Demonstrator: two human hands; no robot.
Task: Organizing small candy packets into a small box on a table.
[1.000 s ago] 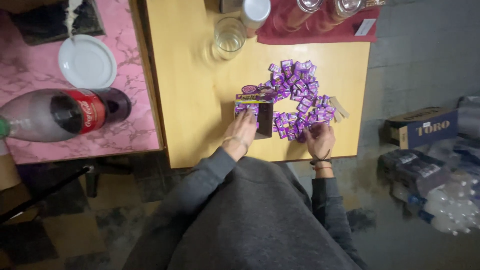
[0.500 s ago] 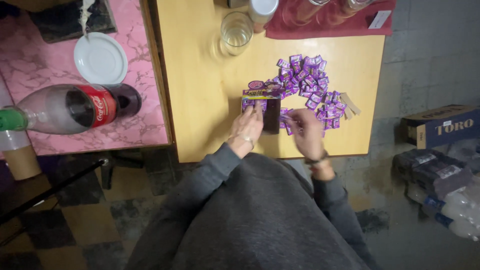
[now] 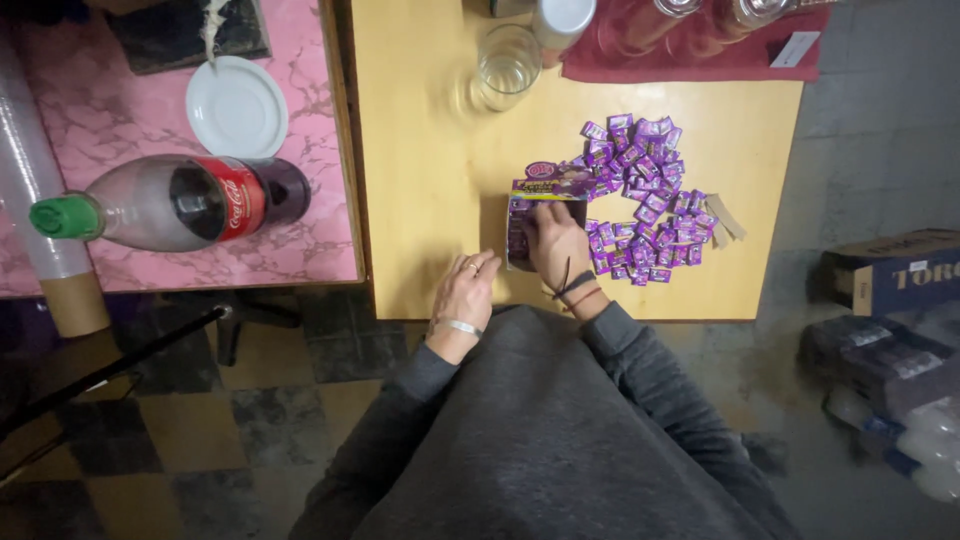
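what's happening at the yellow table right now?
A person in a grey sweater sits at a yellow table. Their right hand reaches into a small open purple box, fingers inside it. Their left hand rests flat near the table's edge, holding nothing. A pile of small purple wrapped candies lies loose beside the box. An empty glass stands further back, and a soda bottle lies on the pink table alongside.

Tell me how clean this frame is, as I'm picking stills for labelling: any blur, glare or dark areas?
Head view: yellow table evenly lit, purple wrappers fairly sharp; right hand at the small box slightly soft; floor dim; faint sheen on the bottle.
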